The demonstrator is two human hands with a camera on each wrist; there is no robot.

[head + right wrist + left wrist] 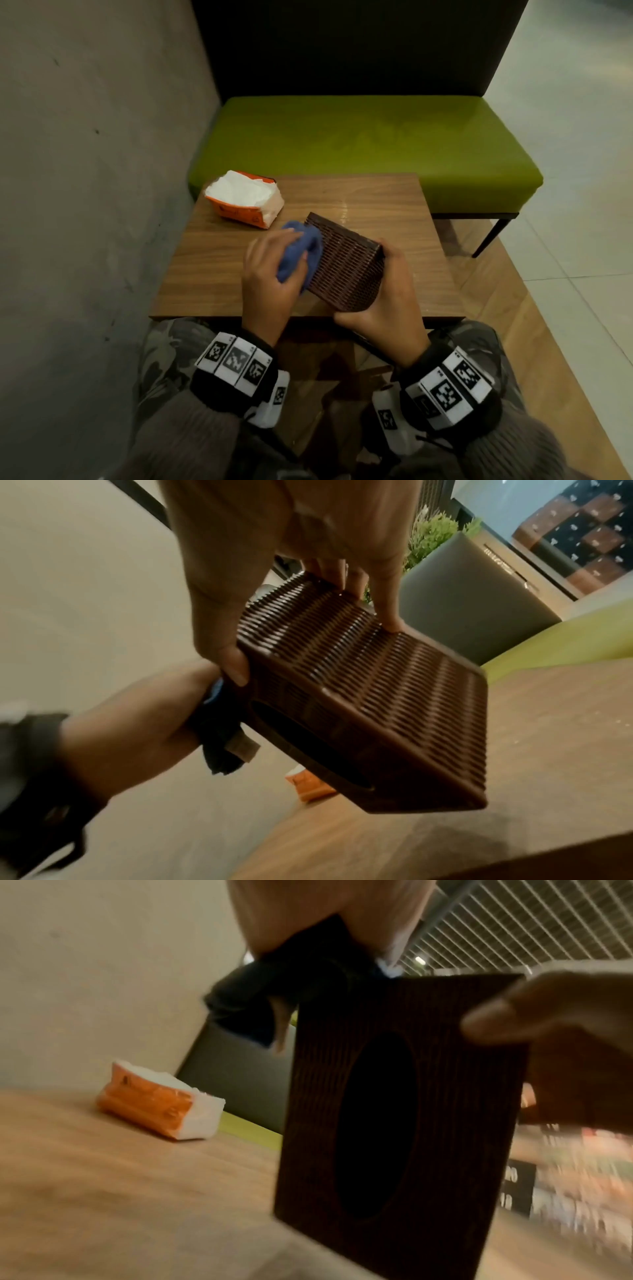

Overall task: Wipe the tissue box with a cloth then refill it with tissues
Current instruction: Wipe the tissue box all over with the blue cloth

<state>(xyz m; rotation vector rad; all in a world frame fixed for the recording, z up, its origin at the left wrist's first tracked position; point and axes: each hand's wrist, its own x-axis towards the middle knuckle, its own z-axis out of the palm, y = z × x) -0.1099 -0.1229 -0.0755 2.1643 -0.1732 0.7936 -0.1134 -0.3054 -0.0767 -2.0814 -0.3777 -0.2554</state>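
Your right hand (383,308) grips the tilted tissue box (346,263) near the tabletop (212,260) front edge; your left hand (270,274) clutches the cloth (301,250) against it.

I wear black wristbands (236,370) carrying white square-coded marker tiles (448,394), ribbed grey-brown knit sleeves (191,442), and camouflage trousers (164,349).

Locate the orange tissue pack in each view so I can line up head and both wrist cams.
Head: tissue pack lies at the table's far left corner, beyond the left hand.
Left wrist: left of centre, on the wood, left of the upright tissue box.
Right wrist: only an orange sliver shows under the box's lower edge.
Shared landmark: the brown woven tissue box, gripped by the right hand.
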